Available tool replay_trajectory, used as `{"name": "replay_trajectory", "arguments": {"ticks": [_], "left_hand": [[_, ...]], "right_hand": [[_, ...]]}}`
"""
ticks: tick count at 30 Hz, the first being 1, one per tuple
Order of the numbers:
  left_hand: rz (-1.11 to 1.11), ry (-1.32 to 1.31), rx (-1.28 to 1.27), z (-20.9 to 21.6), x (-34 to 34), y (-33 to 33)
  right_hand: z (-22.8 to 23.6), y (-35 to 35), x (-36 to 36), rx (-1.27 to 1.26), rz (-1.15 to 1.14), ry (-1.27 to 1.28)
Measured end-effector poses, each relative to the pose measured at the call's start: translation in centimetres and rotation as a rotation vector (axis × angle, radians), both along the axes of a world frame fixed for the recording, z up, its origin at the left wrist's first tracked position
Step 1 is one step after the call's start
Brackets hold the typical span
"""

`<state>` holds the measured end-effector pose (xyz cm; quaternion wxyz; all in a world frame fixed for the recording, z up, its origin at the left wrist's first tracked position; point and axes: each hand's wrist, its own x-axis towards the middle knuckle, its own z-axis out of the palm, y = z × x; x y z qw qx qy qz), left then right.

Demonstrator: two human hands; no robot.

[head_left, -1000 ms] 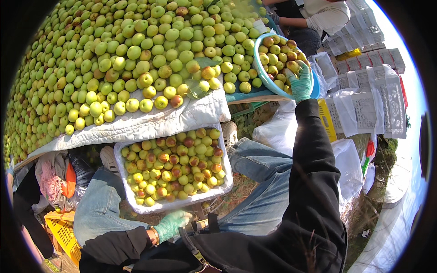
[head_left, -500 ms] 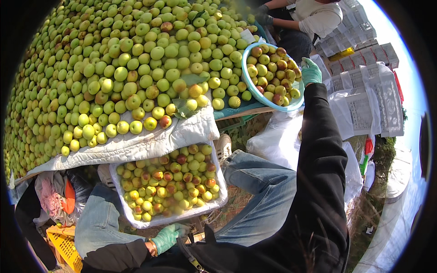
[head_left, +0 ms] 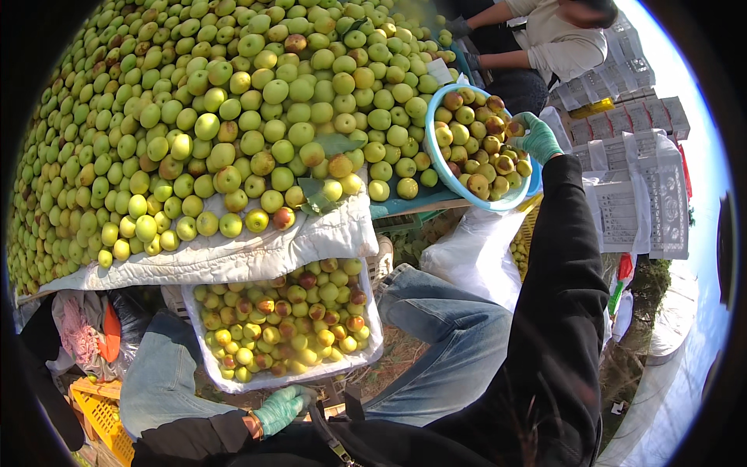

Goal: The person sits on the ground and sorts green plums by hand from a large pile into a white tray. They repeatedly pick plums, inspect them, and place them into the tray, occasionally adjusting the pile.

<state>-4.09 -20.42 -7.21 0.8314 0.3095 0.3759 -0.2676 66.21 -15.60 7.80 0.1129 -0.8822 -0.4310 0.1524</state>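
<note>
My right hand (head_left: 537, 137), in a green glove, is at the right side of a light blue basin (head_left: 433, 148). Its fingers are closed around a reddish-brown jujube (head_left: 514, 129) by the basin's rim. Green and brownish jujubes (head_left: 476, 144) fill this basin. Low in the view, my left hand (head_left: 282, 409) wears the same kind of glove, its fingers curled together just below a white-lined crate (head_left: 375, 327). Whatever those fingers hold, if anything, is hidden. Yellow-green jujubes with red patches (head_left: 284, 319) fill the crate between my knees.
A huge heap of green jujubes (head_left: 194, 124) covers the table, edged by a white quilted cloth (head_left: 311, 237). Across on the right, another person (head_left: 545, 47) sits in dark gloves. Grey crates (head_left: 638, 187) stack at right; a yellow crate (head_left: 105, 412) stands lower left.
My right hand has shifted from outside the basin's rim onto a jujube at its edge. My left hand's fingers look more curled. The view has shifted slightly.
</note>
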Motion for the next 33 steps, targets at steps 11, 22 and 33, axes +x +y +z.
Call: {"name": "replay_trajectory", "arguments": {"ticks": [11, 22, 33], "left_hand": [[-0.311, -0.207, 0.519, -0.7, -0.7, -1.4], [-0.181, -0.171, 0.405, 1.4, -1.9, -1.2], [-0.141, -0.256, 0.543, 1.5, -3.0, -1.8]], "right_hand": [[-6.3, -9.2, -33.5, 0.333, 0.241, 0.569], [-20.4, -11.7, -41.9, 0.058, 0.210, 0.250], [-15.1, -9.2, -46.3, 0.322, -0.068, 1.208]]}}
